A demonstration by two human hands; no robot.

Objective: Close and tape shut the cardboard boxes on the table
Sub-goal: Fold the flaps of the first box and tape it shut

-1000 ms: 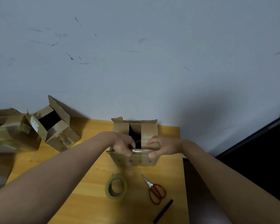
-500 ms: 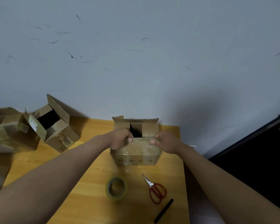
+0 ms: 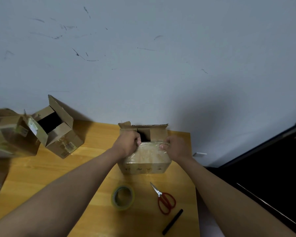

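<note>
A small cardboard box [image 3: 144,165] stands on the wooden table [image 3: 85,170] in front of me. Its near flap, shiny with clear tape, is folded down, while the far flap stands upright and a dark gap shows between. My left hand [image 3: 127,145] grips the left end of the near flap's edge. My right hand [image 3: 175,147] pinches the right end of that edge. A roll of clear tape [image 3: 123,197] lies flat on the table just in front of the box.
Red-handled scissors [image 3: 164,199] and a black marker [image 3: 172,221] lie at the front right. An open cardboard box [image 3: 58,130] sits tilted at the back left, beside a taped box [image 3: 9,134] at the left edge. The table's right edge runs close to the small box.
My hands slid apart from the middle of the near flap to its two ends and pushed it down flatter over the box. The box sits a little farther from me.
</note>
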